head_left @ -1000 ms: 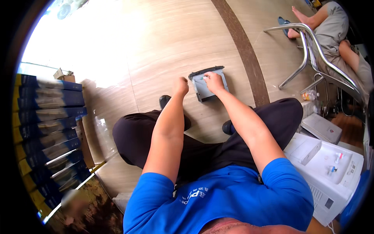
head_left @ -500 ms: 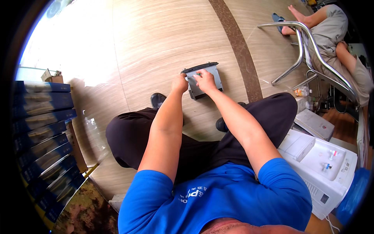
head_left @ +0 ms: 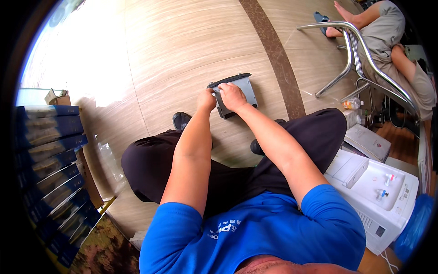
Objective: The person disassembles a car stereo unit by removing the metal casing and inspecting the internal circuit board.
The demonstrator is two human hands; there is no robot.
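Note:
A grey metal box with a black front panel (head_left: 247, 86), shaped like a car stereo, stands on the tiled floor between my feet. My left hand (head_left: 206, 100) is closed at its left front corner, fingertips gripping the edge. Over the top of the box, near that same corner, my right hand (head_left: 233, 97) has its fingers curled and pressed together. Whatever those right fingers hold is hidden under them. The two hands are close together, and part of the box's top is covered.
Blue boxes (head_left: 50, 144) are stacked at the left. To the right are a metal-framed chair (head_left: 353, 55), a seated person's legs (head_left: 385, 27), a plastic bottle (head_left: 352, 103), a white carton (head_left: 367, 142) and a white water dispenser (head_left: 365, 192). My bent knees frame the box.
My right hand has shifted left over the box, toward my left hand. The small green thing that showed at its fingers is now out of sight. The left hand keeps its grip.

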